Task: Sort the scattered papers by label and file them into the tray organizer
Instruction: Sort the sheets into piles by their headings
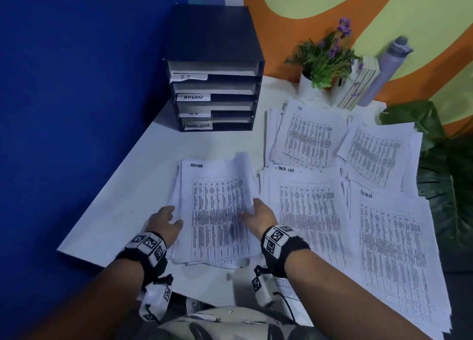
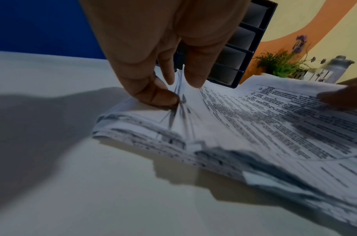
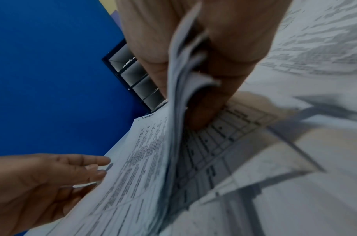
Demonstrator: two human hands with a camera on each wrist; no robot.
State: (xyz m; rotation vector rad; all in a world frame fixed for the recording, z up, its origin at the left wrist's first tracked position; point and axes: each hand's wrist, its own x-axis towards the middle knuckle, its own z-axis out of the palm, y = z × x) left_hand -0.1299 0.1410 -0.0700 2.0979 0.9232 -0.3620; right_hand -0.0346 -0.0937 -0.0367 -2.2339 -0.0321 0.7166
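Observation:
A stack of printed sheets headed ADMIN [image 1: 215, 211] lies on the white table [image 1: 122, 191] in front of me. My left hand [image 1: 176, 222] pinches its left edge, thumb above and fingers curled beneath [image 2: 177, 86]. My right hand [image 1: 249, 211] grips the right edge, where several sheets curl up between thumb and fingers [image 3: 185, 102]. The black tray organizer [image 1: 215, 83] stands at the far left of the table, with slots labelled IT, ADMIN, a small unclear tag and TASK LIST. More papers lie to the right: a TASK LIST pile [image 1: 307, 211], another ADMIN pile [image 1: 389, 250] and an IT pile [image 1: 376, 152].
A further paper pile [image 1: 304, 137] lies behind the TASK LIST pile. A potted plant [image 1: 325, 60], a row of books [image 1: 358, 83] and a grey bottle [image 1: 386, 70] stand against the back wall. Large dark leaves [image 1: 445, 173] border the table's right side. A blue wall is on the left.

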